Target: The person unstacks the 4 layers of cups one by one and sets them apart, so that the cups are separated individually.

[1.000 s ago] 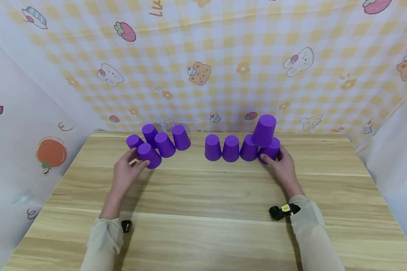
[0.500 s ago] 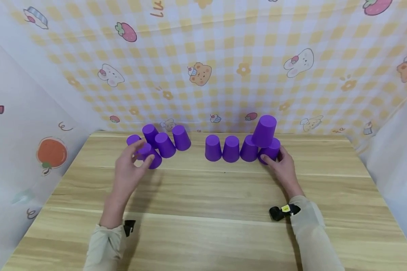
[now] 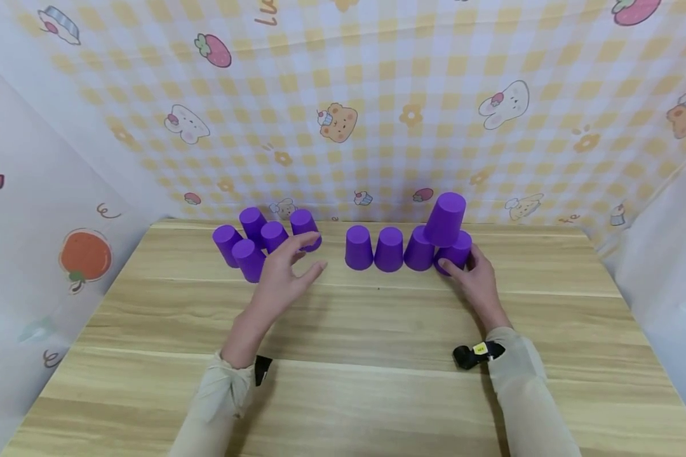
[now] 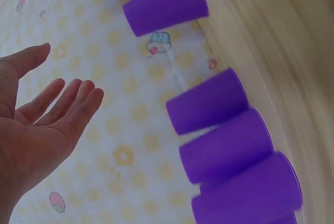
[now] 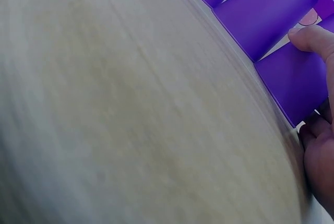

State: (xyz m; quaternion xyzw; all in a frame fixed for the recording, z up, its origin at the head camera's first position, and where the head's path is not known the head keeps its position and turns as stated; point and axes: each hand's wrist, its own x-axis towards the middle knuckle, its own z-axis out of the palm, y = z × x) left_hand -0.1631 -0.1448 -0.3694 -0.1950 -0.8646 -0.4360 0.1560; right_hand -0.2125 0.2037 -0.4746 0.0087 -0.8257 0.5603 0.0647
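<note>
Left hand [image 3: 280, 282]: wide, thumb parted from the fingers, holding nothing
Right hand [image 3: 477, 279]: grips the end cup [image 3: 456, 252], thumb on its near side
Upper cup [image 3: 447, 219]: just above the right hand, upside down, bridging the end cup and the next one
Row cups [image 3: 389, 249]: three more, upside down, lined up from the gripped cup toward the left hand
Loose cups [image 3: 248, 257]: five purple ones, upside down, clustered beyond and left of the left hand, which partly hides some
Wrist devices [image 3: 474, 357]: black, one behind each hand, by the beige sleeves [image 3: 528, 393]
Counter [image 3: 366, 406]: wood-grained, beneath both hands
Backdrop [image 3: 377, 76]: yellow-checked, cartoon-printed, beyond both hands
</note>
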